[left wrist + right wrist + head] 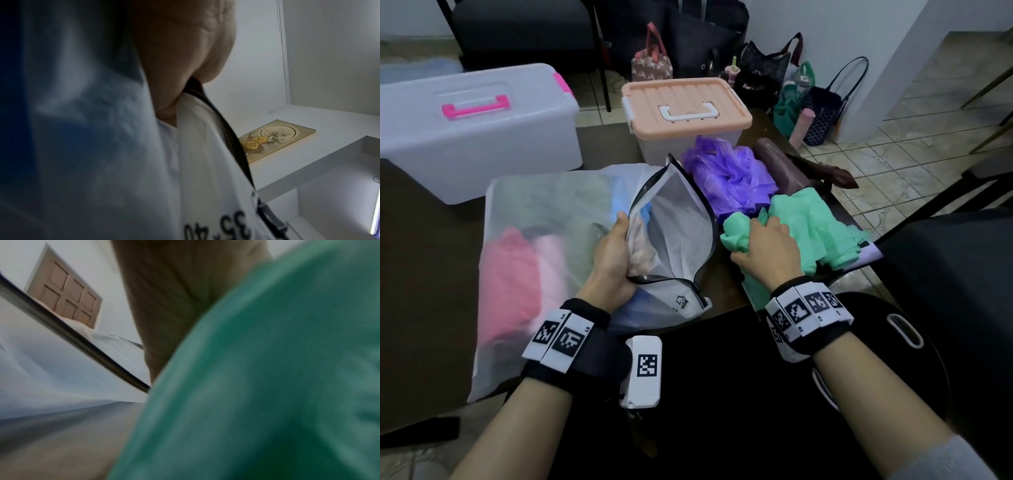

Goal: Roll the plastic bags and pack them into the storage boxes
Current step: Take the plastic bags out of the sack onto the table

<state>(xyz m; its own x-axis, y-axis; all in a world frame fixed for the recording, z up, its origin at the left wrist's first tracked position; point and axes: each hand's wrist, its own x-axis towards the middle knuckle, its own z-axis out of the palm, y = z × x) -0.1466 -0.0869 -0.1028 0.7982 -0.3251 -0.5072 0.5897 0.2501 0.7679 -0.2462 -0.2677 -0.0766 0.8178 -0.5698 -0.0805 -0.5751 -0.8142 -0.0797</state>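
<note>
A wad of green plastic bags (811, 226) is gripped by the right hand (765, 250), fingers curled into the crumpled film near the right edge of the dark table (722, 291); in the right wrist view the green film (267, 386) fills most of the frame. The mouth of a frosted zip pouch (671, 226) is held open by the left hand (613, 260), thumb over the black zip rim, and the pinched edge is seen close in the left wrist view (205, 146). The film is judged very light, limp and slippery, likely to spring loose unless flattened and rolled tight; a hold on the bunched middle is judged safest. Purple bags (726, 174) lie loose just behind the green, with a brown roll (780, 164) beside them. A larger frosted bag (534, 240) with pink and pale contents is noted under the pouch. Two storage boxes stand at the back, lids shut: a clear box with pink handle (472, 130) and a peach-lidded box (685, 106). Totes (815, 102) are lined along the wall on the tiled floor (928, 144).
</note>
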